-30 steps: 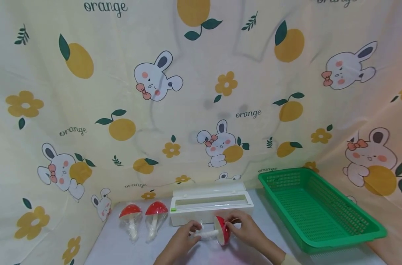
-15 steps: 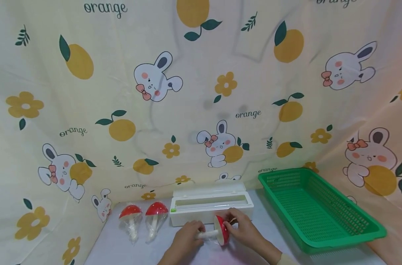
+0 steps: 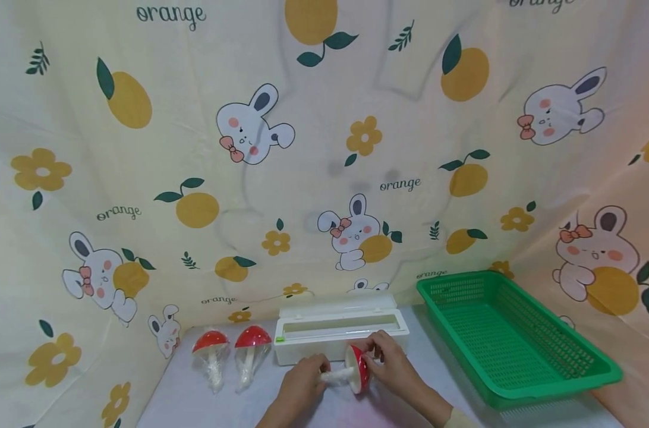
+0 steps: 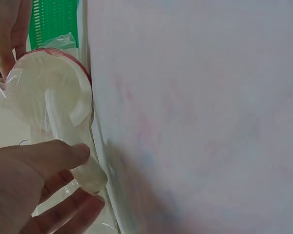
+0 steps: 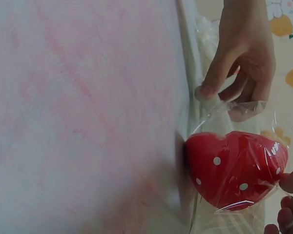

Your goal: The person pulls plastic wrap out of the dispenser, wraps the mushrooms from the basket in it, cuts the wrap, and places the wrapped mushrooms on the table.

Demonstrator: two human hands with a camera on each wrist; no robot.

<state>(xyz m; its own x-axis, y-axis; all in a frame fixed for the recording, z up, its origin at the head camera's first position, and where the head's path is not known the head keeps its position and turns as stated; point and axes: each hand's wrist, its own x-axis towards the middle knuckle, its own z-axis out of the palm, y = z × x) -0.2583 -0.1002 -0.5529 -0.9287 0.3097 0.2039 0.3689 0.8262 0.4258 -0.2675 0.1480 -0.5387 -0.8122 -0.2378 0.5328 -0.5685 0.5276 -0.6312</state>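
Observation:
A toy mushroom [image 3: 359, 370] with a white-dotted red cap lies on its side between the hands, clear plastic film around it. My left hand [image 3: 302, 382] holds the end of its white stem; thumb and fingers are on either side of the stem [image 4: 61, 119] in the left wrist view. At the cap, my right hand [image 3: 396, 370] pinches film beside the top of the dome. Loose film [image 5: 256, 108] stands out around the red cap [image 5: 229, 165] in the right wrist view. Two more film-wrapped toy mushrooms [image 3: 210, 340] lie to the left, caps toward the back wall.
Just behind the hands stands a long white cling film dispenser [image 3: 335, 351], its lid raised. A green plastic basket [image 3: 562, 397] with perforated walls is at the right. Patterned fabric [image 3: 303, 196] hangs behind the white-covered table [image 3: 175, 404].
My left hand has shifted slightly right and closed further around the stem end. My right hand's fingers have moved a little upward along the cap, which has tipped slightly with them.

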